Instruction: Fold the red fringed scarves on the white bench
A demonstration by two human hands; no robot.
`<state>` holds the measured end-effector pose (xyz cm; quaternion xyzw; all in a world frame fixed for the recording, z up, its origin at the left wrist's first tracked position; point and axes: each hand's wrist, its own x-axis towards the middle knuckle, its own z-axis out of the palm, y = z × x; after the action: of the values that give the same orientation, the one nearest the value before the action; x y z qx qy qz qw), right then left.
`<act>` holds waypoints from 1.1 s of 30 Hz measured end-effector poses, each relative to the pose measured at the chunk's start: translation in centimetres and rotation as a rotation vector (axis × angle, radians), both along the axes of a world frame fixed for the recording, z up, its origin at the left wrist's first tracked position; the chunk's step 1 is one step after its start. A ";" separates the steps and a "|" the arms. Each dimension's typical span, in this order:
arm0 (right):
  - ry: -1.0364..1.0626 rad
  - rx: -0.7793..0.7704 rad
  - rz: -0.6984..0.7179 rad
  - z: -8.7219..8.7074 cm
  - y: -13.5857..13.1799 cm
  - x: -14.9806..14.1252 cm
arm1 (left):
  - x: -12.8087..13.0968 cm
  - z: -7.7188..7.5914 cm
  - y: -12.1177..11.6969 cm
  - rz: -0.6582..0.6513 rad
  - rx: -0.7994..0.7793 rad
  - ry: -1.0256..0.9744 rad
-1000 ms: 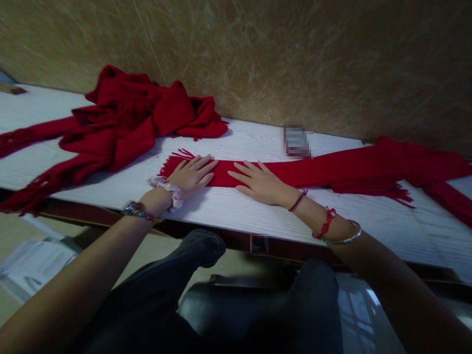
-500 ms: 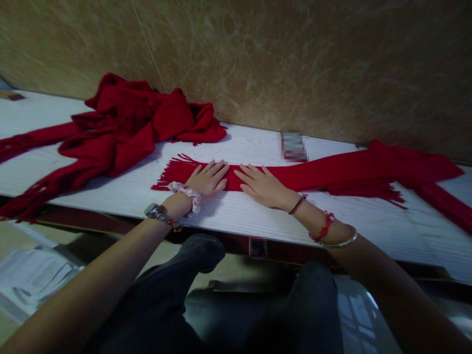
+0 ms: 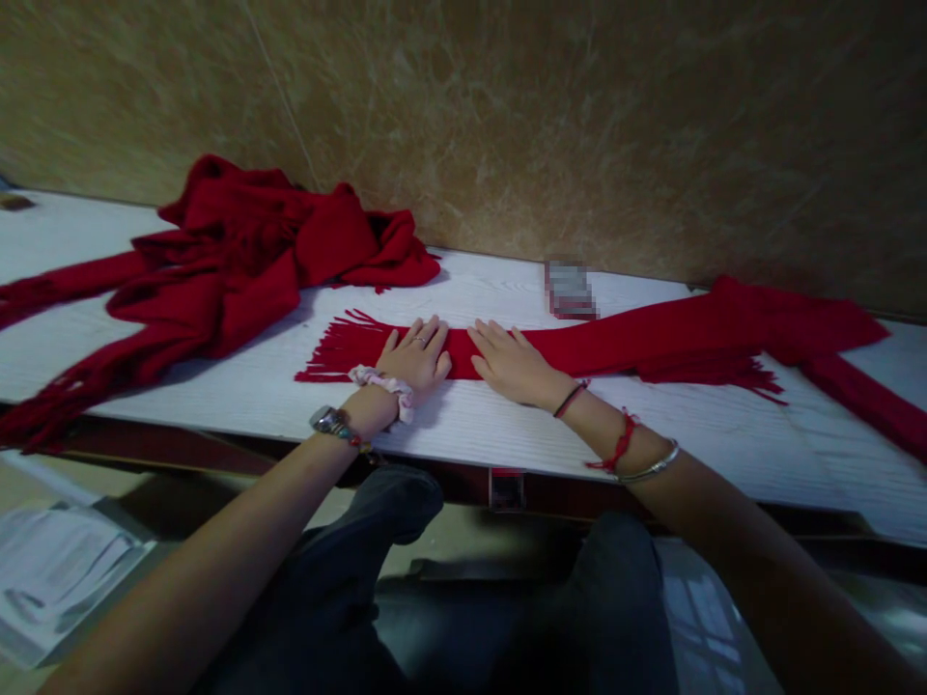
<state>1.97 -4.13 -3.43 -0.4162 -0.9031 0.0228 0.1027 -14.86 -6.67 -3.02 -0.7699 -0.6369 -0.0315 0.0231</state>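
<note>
A red scarf (image 3: 601,349) lies in a long flat strip across the white tabletop, its fringed end (image 3: 337,349) toward the left. My left hand (image 3: 418,357) rests palm down on it near that fringe, fingers outstretched. Just to the right, my right hand (image 3: 513,362) also presses flat on the fabric with its fingers extended. A short stretch of red cloth shows between the two hands. Farther right the scarf overlaps more red fabric (image 3: 818,323), with another fringe hanging there; how the layers join is unclear.
A crumpled heap of red scarves (image 3: 246,241) sits at the left, fringes reaching the front edge. Behind my right hand is a small blurred packet (image 3: 571,290). A marbled wall (image 3: 463,125) borders the white tabletop (image 3: 470,425). A pale bin (image 3: 65,569) stands at lower left.
My left hand has slid slightly right along the scarf, closer to my right hand. The camera view has shifted a little; the scarf lies as before.
</note>
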 end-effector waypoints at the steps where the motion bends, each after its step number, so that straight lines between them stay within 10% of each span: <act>1: -0.015 -0.006 0.006 -0.2 -0.1 0.1 | -0.1 -0.2 0.1 0.003 -0.016 -0.007; 8: -0.094 -0.071 -0.102 0.2 0.2 5.1 | -0.4 -0.6 0.2 -0.025 0.006 -0.037; 20: -0.070 -0.038 0.023 0.3 -0.9 -1.6 | -3.1 0.2 -0.1 0.114 -0.027 -0.025; 33: -0.159 -0.018 -0.169 0.3 -0.6 5.9 | -4.2 0.8 -0.9 0.176 -0.060 0.013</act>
<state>7.89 -4.73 -3.13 -0.4922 -0.8700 -0.0110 0.0286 -19.03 -7.57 -2.18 -0.7116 -0.7026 -0.0053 0.0066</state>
